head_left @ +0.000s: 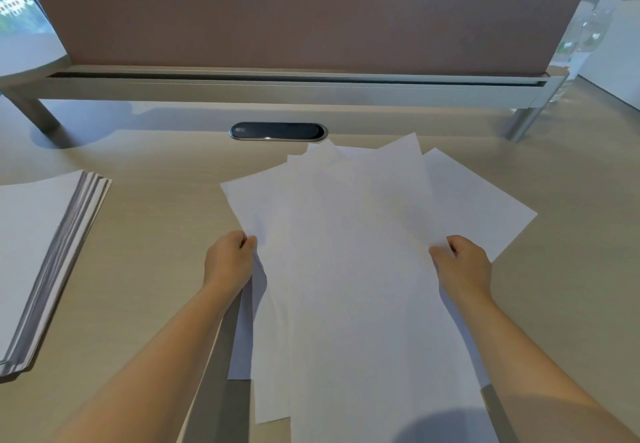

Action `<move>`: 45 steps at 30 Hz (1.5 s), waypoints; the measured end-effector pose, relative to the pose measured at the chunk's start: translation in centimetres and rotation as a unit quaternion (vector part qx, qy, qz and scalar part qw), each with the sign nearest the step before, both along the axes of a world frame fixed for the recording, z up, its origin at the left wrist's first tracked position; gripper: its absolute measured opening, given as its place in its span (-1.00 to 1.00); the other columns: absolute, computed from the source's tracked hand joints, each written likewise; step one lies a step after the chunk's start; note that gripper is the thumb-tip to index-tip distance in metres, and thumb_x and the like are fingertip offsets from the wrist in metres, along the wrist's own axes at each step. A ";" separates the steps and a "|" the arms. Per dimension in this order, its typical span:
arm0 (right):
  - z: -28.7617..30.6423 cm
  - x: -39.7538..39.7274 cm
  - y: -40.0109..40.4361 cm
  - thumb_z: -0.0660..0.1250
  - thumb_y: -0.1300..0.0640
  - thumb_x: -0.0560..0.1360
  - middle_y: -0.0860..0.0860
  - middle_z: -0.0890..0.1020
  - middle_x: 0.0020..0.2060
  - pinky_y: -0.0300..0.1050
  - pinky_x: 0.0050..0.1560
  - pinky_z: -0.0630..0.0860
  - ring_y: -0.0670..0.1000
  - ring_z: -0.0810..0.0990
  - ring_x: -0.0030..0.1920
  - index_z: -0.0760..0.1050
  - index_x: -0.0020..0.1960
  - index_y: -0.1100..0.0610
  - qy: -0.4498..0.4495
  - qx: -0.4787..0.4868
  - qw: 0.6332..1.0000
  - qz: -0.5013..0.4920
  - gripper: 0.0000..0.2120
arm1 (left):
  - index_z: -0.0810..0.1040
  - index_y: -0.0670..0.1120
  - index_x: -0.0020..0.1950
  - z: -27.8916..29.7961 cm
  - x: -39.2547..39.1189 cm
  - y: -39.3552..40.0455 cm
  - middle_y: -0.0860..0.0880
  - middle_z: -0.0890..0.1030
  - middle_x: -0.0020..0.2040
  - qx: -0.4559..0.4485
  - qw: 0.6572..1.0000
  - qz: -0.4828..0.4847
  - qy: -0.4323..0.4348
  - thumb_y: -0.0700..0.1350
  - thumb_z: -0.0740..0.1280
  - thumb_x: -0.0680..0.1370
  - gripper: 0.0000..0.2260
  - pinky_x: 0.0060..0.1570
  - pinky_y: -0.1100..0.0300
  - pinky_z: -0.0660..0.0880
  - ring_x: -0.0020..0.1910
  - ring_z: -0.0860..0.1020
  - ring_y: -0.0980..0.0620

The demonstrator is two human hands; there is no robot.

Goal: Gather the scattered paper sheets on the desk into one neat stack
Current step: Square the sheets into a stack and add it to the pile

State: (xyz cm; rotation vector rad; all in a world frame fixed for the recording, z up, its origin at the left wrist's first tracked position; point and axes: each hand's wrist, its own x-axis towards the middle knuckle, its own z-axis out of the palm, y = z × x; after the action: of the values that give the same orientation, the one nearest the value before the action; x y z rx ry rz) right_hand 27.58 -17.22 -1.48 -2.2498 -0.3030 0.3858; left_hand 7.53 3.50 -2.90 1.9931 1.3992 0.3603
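Several blank white paper sheets [353, 252] lie fanned and overlapping in the middle of the light wooden desk [156, 234], their corners pointing different ways. My left hand [230, 259] pinches the left edge of the fan, thumb on top. At the right edge, my right hand [462, 264] grips the sheets the same way. One sheet [485, 203] sticks out to the right beyond my right hand. The near ends of the sheets hang past the desk's front edge toward me.
A thick stack of white paper [45, 252] sits at the desk's left edge. A dark oval cable grommet [278, 131] is set into the desk behind the sheets. A brown partition panel [304, 16] on a metal rail closes the back. Clear plastic bottles [585, 33] stand far right.
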 end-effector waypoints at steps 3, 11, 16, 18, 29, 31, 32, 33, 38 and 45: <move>-0.2 0.2 0.3 0.19 0.21 0.52 -0.01 0.36 -0.44 -0.12 -0.36 0.22 -0.02 0.31 -0.42 0.25 -0.39 0.07 -0.001 0.002 1.000 -0.011 -0.68 | 0.18 -0.12 -0.44 0.2 -0.2 0.1 -0.06 0.27 -0.46 0.042 0.999 0.016 0.018 -0.18 0.12 0.61 -0.60 -0.42 0.14 0.12 -0.43 0.24 0.00; -0.8 0.6 1.1 0.23 0.32 0.49 0.03 0.46 -0.33 -0.11 -0.20 0.38 0.10 0.44 -0.23 0.36 -0.30 0.10 0.048 0.115 0.992 -0.037 -0.76 | 0.32 -0.15 -0.36 0.4 -0.9 1.8 -0.11 0.35 -0.39 0.032 0.995 0.083 -0.051 -0.33 0.10 0.56 -0.71 -0.36 0.11 0.13 -0.29 0.31 -0.09; -0.8 0.1 2.6 0.32 0.35 0.42 0.02 0.57 -0.19 0.13 0.06 0.55 0.19 0.59 -0.05 0.43 -0.17 0.01 0.102 0.127 0.987 -0.011 -0.75 | 0.28 -0.14 -0.45 -0.3 -0.2 1.8 -0.07 0.31 -0.45 -0.039 0.999 0.030 -0.020 -0.32 0.16 0.56 -0.63 -0.36 0.13 0.14 -0.32 0.32 -0.06; -0.7 -0.5 3.4 0.33 0.30 0.41 0.06 0.57 -0.02 0.13 0.14 0.51 0.18 0.56 0.08 0.46 0.04 0.05 0.089 0.074 0.993 0.022 -0.74 | 0.31 -0.18 -0.38 -0.3 0.2 1.3 -0.10 0.34 -0.40 -0.044 0.998 0.038 -0.009 -0.26 0.14 0.58 -0.69 -0.38 0.12 0.13 -0.35 0.31 -0.05; 0.6 -2.6 5.0 0.35 0.11 0.44 0.17 0.30 0.35 0.02 0.28 0.36 0.21 0.34 0.33 0.16 0.43 0.23 0.115 -0.141 0.982 0.056 -0.35 | 0.15 -0.22 0.47 1.0 1.5 -1.4 -0.19 0.20 0.45 -0.200 0.973 0.113 -0.009 0.00 0.26 0.55 -0.41 0.35 -0.10 0.30 0.40 0.25 -0.25; 0.3 -3.4 5.3 0.40 0.21 0.37 0.18 0.36 0.30 -0.02 0.18 0.45 0.20 0.41 0.27 0.24 0.37 0.29 0.163 -0.078 0.983 0.043 -0.36 | 0.11 -0.23 0.47 1.4 1.0 -1.7 -0.20 0.18 0.45 -0.219 0.967 0.127 -0.027 -0.04 0.28 0.55 -0.41 0.32 -0.11 0.33 0.40 0.26 -0.26; 0.0 -3.8 5.3 0.41 0.24 0.31 0.16 0.43 0.24 -0.04 0.13 0.50 0.19 0.48 0.21 0.31 0.32 0.31 0.185 -0.052 0.981 0.038 -0.38 | 0.11 -0.23 0.47 1.3 0.6 -1.7 -0.20 0.19 0.45 -0.229 0.964 0.134 -0.032 -0.06 0.29 0.54 -0.41 0.28 -0.09 0.35 0.38 0.29 -0.26; -0.4 -4.0 5.2 0.41 0.25 0.25 0.17 0.50 0.18 -0.02 0.12 0.53 0.18 0.54 0.13 0.37 0.25 0.31 0.208 -0.031 0.977 0.043 -0.42 | 0.13 -0.23 0.46 1.3 0.2 -1.8 -0.20 0.23 0.43 -0.237 0.960 0.140 -0.041 -0.09 0.30 0.54 -0.42 0.23 -0.08 0.37 0.35 0.33 -0.26; -0.8 -5.2 4.9 0.29 0.36 0.42 0.08 0.49 -0.23 -0.08 -0.01 0.46 0.07 0.49 -0.14 0.43 -0.22 0.13 0.245 -0.010 0.965 0.089 -0.85 | 0.43 -0.31 0.23 1.1 -2.0 -1.9 -0.20 0.56 0.12 -0.249 0.953 0.146 -0.096 -0.24 0.33 0.50 -0.68 -0.07 0.08 0.41 0.05 0.53 -0.20; -0.3 -4.7 3.6 0.19 0.39 0.48 0.13 0.54 -0.12 -0.06 -0.03 0.43 0.14 0.51 -0.08 0.47 0.00 0.24 0.173 0.102 0.980 0.020 -0.85 | 0.31 -0.26 0.39 1.9 -3.4 -1.5 -0.19 0.43 0.35 -0.185 0.974 0.105 -0.075 -0.12 0.29 0.55 -0.55 0.15 0.09 0.34 0.31 0.40 -0.16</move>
State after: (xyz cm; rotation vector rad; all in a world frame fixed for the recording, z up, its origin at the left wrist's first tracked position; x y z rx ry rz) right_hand 22.86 -13.58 -1.79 -1.9379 -0.1957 0.7236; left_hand 4.15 1.96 -0.96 1.4932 1.4622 0.3090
